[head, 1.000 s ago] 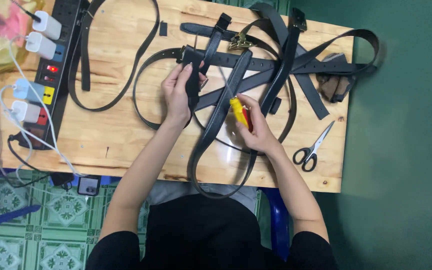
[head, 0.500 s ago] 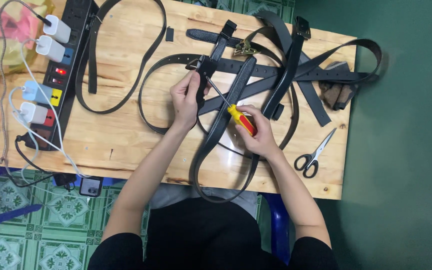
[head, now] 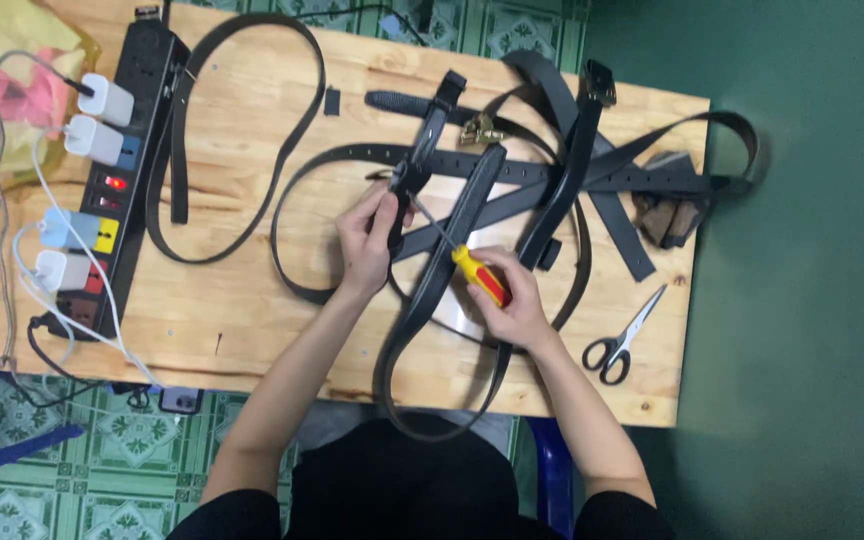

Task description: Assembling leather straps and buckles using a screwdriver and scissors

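Your light wooden rectangular tabletop (head: 252,330) runs nearly frame-wide, its right edge hard against a dark green wall (head: 812,300) and its near edge at your lap; bare board only at lower left and along the near edge under your forearms. Black multi-socket power strip (head: 122,180) lies down the left edge with white plug-in chargers (head: 92,120) and white cables trailing off that side, so no room there. Pile of black leather belts (head: 592,170) crosses the centre and right, one end hanging past the right edge. A long looped black belt (head: 252,150) sits between strip and pile. The black belt you're working (head: 442,270) runs from the pile toward you, its loop drooping over the near edge. Your left hand (head: 370,240) is clenched round that belt's dark buckle end (head: 404,185), just left of centre. Your right hand (head: 517,305) grips a yellow-and-red-handled screwdriver (head: 480,275), shaft angled up-left with the tip at the buckle end; whether it's touching a screw I can't tell. Black-handled steel scissors (head: 620,338) lie near the lower right corner, well apart from your right hand. Small brass-coloured buckle (head: 480,130) rests atop the pile, just beyond the work. Small black leather loop (head: 332,100) lies alone on bare wood. A brown leather piece (head: 667,210) at the right edge is half buried under straps; shape unclear. A blue tool at far left is cut off by the frame.
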